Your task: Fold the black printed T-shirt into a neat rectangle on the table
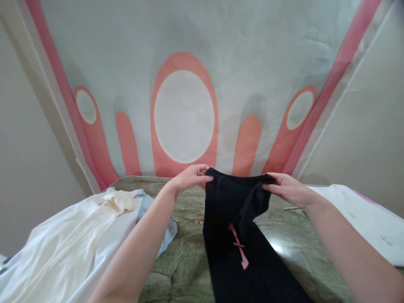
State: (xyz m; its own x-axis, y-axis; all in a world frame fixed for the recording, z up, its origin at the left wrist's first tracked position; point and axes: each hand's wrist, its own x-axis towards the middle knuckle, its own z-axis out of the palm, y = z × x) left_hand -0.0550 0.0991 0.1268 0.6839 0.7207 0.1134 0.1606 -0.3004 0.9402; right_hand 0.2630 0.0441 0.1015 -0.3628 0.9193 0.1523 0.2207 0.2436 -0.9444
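Observation:
A pair of black pants [227,248] lies partly on the table, its waistband end lifted in front of me. My left hand [194,174] pinches the left corner of the waistband between thumb and fingers. At the opposite corner, my right hand [285,187] grips the edge, with a fold of the cloth sagging below it. A narrow pink mark or ribbon [239,246] shows on the black fabric. The lower part of the pants runs out of view at the bottom.
Cream and white clothes [78,235] are heaped on the left, with a light blue cloth [167,237] beside them. A white item [356,223] lies at the right. Small pink pieces [198,221] sit on the green marbled table [176,269]. Behind stands a patterned wall [186,33].

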